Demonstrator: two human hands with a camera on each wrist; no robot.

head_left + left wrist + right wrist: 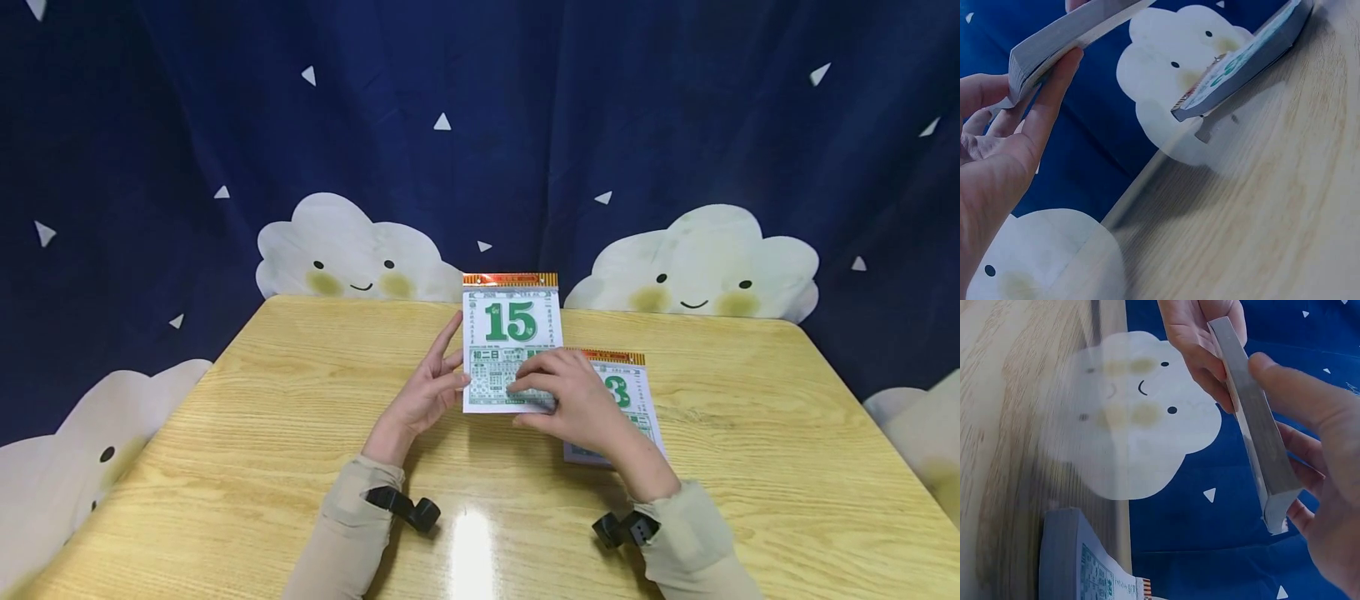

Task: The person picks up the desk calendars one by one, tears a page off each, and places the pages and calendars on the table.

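Observation:
A thick tear-off calendar [513, 333] with a big green 15 and a red-and-gold header strip is held up above the table. My left hand [423, 396] grips its left edge, thumb on the front and fingers behind. My right hand [577, 396] is at its lower right, with bent fingers over the printed page and the thumb by the bottom edge. In the right wrist view, the thumb [1266, 365] is beside the page block; whether it presses there is unclear. A second calendar [641, 400], showing a green 3, lies on the table, partly hidden by my right hand.
The wooden table [262, 433] reaches back to a dark blue curtain [487, 108] with white triangles and smiling clouds. A black wrist camera [408, 507] sits on the left sleeve, another camera [622, 529] on the right one. Light glares off the table's front middle.

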